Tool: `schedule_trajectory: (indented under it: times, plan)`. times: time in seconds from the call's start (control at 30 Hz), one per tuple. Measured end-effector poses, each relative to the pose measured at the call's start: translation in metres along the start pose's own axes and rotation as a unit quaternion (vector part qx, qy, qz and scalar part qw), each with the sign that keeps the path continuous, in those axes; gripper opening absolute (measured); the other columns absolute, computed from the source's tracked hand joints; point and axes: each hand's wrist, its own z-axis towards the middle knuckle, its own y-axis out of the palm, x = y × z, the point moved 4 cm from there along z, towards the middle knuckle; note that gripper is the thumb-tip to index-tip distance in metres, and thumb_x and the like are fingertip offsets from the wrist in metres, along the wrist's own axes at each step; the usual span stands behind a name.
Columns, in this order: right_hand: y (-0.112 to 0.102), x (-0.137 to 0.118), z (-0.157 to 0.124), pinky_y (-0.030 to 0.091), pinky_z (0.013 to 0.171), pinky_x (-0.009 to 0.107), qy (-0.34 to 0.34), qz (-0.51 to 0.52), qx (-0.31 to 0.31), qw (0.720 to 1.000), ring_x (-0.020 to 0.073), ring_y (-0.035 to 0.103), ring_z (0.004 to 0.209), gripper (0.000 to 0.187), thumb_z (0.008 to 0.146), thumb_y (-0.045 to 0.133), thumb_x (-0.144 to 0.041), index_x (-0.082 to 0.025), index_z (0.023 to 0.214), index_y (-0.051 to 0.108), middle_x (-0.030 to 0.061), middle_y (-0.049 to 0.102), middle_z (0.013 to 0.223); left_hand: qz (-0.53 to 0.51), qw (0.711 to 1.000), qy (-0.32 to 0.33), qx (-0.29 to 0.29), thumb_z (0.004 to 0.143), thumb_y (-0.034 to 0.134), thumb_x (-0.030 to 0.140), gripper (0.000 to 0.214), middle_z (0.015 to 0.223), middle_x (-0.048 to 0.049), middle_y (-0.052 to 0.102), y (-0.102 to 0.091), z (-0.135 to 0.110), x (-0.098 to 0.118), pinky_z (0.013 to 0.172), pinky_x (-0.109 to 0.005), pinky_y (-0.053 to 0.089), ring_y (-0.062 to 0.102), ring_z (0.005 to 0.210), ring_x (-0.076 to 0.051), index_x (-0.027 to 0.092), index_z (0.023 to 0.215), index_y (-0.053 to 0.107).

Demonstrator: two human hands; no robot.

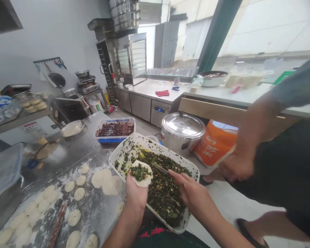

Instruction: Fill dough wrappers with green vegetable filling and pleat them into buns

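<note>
Dark green chopped filling [165, 196] fills a white rectangular tray [125, 146], and from my remote post I log the tray at the edge of a floured stainless steel table [93, 144]. The person's left hand [136, 196] is cupped beneath a dough disc [145, 181], gripping it lightly from below, with a mound of the filling on top. The disc sits just above the tray's near side. The right hand [193, 196] hangs over the tray with its fingers [177, 176] extended and loosely parted, clenched on nothing that I can confirm. A metal spatula [160, 168] lies in the filling near those fingertips (whether they touch it, I cannot tell).

Risks, in my judgement: the thin disc could tear or shed filling if overloaded or squeezed. The tray could tip if knocked, since part of it appears to overhang the table edge. A co-worker's hand [235, 167], blurred by motion, passes close on the right, so a collision is possible. Loose filling could also dirty the raw dough balls [74, 217] on the table, and flour could get into the filling. A wooden rolling pin [57, 224] lies among the dough balls and could be knocked aside.
</note>
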Motion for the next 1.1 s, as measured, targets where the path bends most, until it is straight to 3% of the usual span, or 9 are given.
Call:
schedule_trajectory:
  times: [0.17, 0.3, 0.53, 0.63, 0.73, 0.93, 1.0, 1.1]
  plan:
    - [0.007, -0.016, -0.007, 0.045, 0.075, 0.026, -0.051, 0.069, 0.003, 0.996, 0.0148, 0.052, 0.088, 0.049, 0.076, 0.029, -0.005, -0.023, 0.118, 0.045, 0.0068, 0.051, 0.099, 0.005, 0.999, -0.027, -0.032, 0.08, 0.04, 0.029, 0.028, 0.091, -0.0072, 0.064, 0.009, -0.006, -0.005, 0.08, -0.039, 0.044, 0.058, 0.086, -0.02, 0.018, 0.095, 0.06]
    - [0.006, -0.016, -0.009, 0.044, 0.077, 0.027, -0.082, 0.073, -0.039, 0.993, 0.0145, 0.052, 0.088, 0.055, 0.069, 0.031, -0.001, -0.024, 0.116, 0.048, 0.0062, 0.051, 0.099, 0.023, 0.999, -0.031, -0.027, 0.079, 0.041, 0.029, 0.027, 0.087, -0.0062, 0.064, 0.012, -0.009, -0.002, 0.079, -0.037, 0.044, 0.058, 0.083, -0.019, 0.018, 0.095, 0.06]
    - [-0.012, -0.018, 0.007, 0.043, 0.077, 0.026, -0.121, 0.065, 0.002, 0.99, 0.0149, 0.051, 0.088, 0.057, 0.066, 0.033, 0.001, -0.026, 0.114, 0.05, 0.0054, 0.053, 0.097, 0.076, 0.982, -0.163, -0.06, 0.078, 0.044, 0.029, 0.026, 0.077, -0.0084, 0.064, 0.014, -0.018, -0.015, 0.072, -0.036, 0.046, 0.058, 0.079, -0.021, 0.011, 0.085, 0.062]
    - [-0.01, -0.019, 0.007, 0.042, 0.075, 0.028, -0.129, 0.064, -0.025, 0.989, 0.0158, 0.051, 0.085, 0.055, 0.066, 0.033, 0.001, -0.026, 0.11, 0.053, 0.0053, 0.054, 0.095, 0.084, 0.983, -0.153, -0.056, 0.076, 0.046, 0.028, 0.023, 0.076, -0.0067, 0.064, 0.012, -0.02, -0.012, 0.07, -0.035, 0.046, 0.059, 0.076, -0.02, 0.013, 0.086, 0.062]
    - [-0.012, -0.016, 0.009, 0.041, 0.07, 0.025, -0.081, 0.131, -0.075, 0.985, 0.0149, 0.053, 0.079, 0.04, 0.074, 0.033, -0.006, -0.022, 0.104, 0.055, 0.0048, 0.057, 0.088, 0.094, 0.985, -0.14, -0.039, 0.075, 0.048, 0.028, 0.023, 0.076, -0.0062, 0.064, 0.008, -0.018, -0.008, 0.068, -0.035, 0.046, 0.059, 0.07, -0.019, 0.013, 0.087, 0.062]
    - [-0.002, -0.015, 0.016, 0.036, 0.05, 0.02, 0.01, 0.295, -0.226, 0.928, 0.0107, 0.049, 0.052, 0.018, 0.078, 0.038, -0.022, -0.017, 0.076, 0.054, -0.0007, 0.057, 0.058, 0.069, 0.991, -0.113, -0.036, 0.073, 0.051, 0.029, 0.022, 0.078, -0.0057, 0.064, 0.011, -0.017, -0.006, 0.071, -0.034, 0.046, 0.059, 0.075, -0.019, 0.015, 0.087, 0.062]
    - [-0.003, -0.011, 0.016, 0.035, 0.048, 0.02, 0.021, 0.308, -0.237, 0.921, 0.0102, 0.047, 0.048, 0.018, 0.079, 0.038, -0.026, -0.017, 0.075, 0.053, -0.001, 0.056, 0.057, 0.058, 0.994, -0.092, -0.027, 0.074, 0.051, 0.029, 0.023, 0.079, -0.0069, 0.065, 0.01, -0.015, -0.002, 0.072, -0.034, 0.046, 0.059, 0.076, -0.019, 0.014, 0.087, 0.062]
    - [-0.011, -0.005, 0.016, 0.036, 0.049, 0.021, 0.002, 0.284, -0.226, 0.932, 0.0111, 0.048, 0.051, 0.022, 0.081, 0.035, -0.031, -0.019, 0.08, 0.052, -0.001, 0.056, 0.059, 0.045, 0.998, -0.051, -0.021, 0.076, 0.048, 0.03, 0.025, 0.083, -0.0084, 0.065, 0.009, -0.009, 0.007, 0.075, -0.033, 0.046, 0.059, 0.079, -0.019, 0.013, 0.087, 0.062]
